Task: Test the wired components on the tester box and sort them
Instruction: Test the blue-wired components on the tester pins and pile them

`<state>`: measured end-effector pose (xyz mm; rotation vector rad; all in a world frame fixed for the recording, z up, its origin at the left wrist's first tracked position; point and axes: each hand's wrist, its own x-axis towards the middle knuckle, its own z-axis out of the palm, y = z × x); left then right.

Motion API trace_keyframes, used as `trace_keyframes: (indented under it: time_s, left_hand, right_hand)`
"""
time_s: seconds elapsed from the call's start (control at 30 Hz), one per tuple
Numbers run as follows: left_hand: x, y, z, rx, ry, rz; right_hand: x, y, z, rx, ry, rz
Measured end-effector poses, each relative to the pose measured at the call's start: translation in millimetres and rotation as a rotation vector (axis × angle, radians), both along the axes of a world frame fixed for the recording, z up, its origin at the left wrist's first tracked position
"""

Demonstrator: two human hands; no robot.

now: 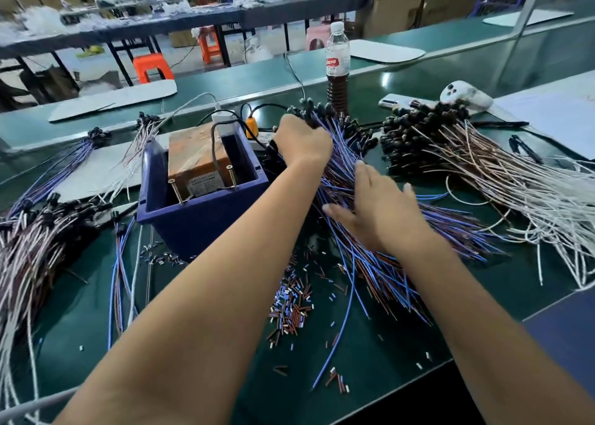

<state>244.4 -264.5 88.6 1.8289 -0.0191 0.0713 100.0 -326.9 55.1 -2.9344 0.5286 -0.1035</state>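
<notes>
A big bundle of blue-and-brown wired components [363, 250] lies fanned out on the green table, right of centre. My left hand [302, 141] grips a bunch of its black-capped ends at the far side and lifts them. Over the middle of the same wires my right hand [376, 205] lies with fingers spread flat, touching them. The tester box [199, 157], brown with two screw posts, sits inside a dark blue bin [193, 218] just left of my left forearm.
A pile of white-and-brown wired components [502, 179] fills the right side. More sorted bundles [42, 241] lie at the left. Cut insulation bits [293, 305] litter the near table. A bottle [337, 67], a phone [399, 102] and a power strip with an orange plug [252, 127] stand behind.
</notes>
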Motion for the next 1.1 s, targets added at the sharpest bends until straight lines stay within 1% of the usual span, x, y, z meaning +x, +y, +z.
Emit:
trace_keyframes:
  time_s: [0.07, 0.13, 0.2, 0.27, 0.37, 0.43, 0.5, 0.57, 0.63, 0.7, 0.73, 0.77, 0.8, 0.87, 0.93, 0.97, 1.03, 1.1]
  left_hand:
    - [-9, 3, -8, 0.072, -0.117, -0.003]
    - [-27, 7, -13, 0.144, -0.278, 0.015]
    - [-43, 13, -20, 0.162, -0.361, 0.011]
    - [-61, 26, -29, 0.156, -0.402, -0.035]
    - [-87, 54, -44, 0.164, -0.44, -0.226]
    - [-98, 76, -46, 0.109, -0.449, -0.348]
    - [-103, 99, -42, 0.089, -0.469, -0.413]
    - [-107, 123, -39, 0.078, -0.444, -0.451]
    - [-111, 145, -37, 0.085, -0.404, -0.495]
    - [-118, 167, -35, 0.138, -0.384, -0.544]
    - [-120, 180, -35, 0.182, -0.375, -0.564]
    - [-122, 192, -35, 0.245, -0.37, -0.572]
    - [-123, 205, -35, 0.326, -0.361, -0.572]
    - [-122, 236, -34, 0.529, -0.301, -0.548]
    - [-117, 269, -32, 0.782, -0.221, -0.504]
    - [-115, 282, -30, 0.902, -0.195, -0.467]
    - [-113, 306, -27, 1.036, -0.148, -0.367]
    - [-111, 324, -24, 1.093, -0.102, -0.24]
  right_hand:
    - [5, 3, -11, -0.048, 0.015, -0.018]
    - [6, 2, -18, -0.078, -0.031, -0.02]
    - [6, 0, -21, -0.088, -0.059, -0.018]
    - [7, -1, -21, -0.093, -0.052, -0.021]
    - [8, -1, -22, -0.116, -0.056, -0.027]
    - [8, 0, -20, -0.12, -0.011, -0.035]
    - [8, 2, -11, -0.086, 0.069, -0.065]
    - [6, 9, 1, -0.024, 0.093, -0.145]
    - [1, 26, 12, -0.017, -0.001, -0.202]
    - [-6, 60, 20, -0.061, -0.229, -0.104]
    - [-9, 82, 22, -0.048, -0.352, -0.008]
    - [-13, 103, 23, -0.004, -0.426, 0.084]
    - [-16, 122, 24, 0.067, -0.434, 0.158]
    - [-16, 155, 20, 0.198, -0.294, 0.257]
    - [-10, 182, 15, 0.276, -0.133, 0.345]
    - [-6, 194, 13, 0.295, -0.086, 0.391]
    - [3, 222, 8, 0.307, -0.053, 0.485]
    - [15, 251, 4, 0.313, -0.025, 0.531]
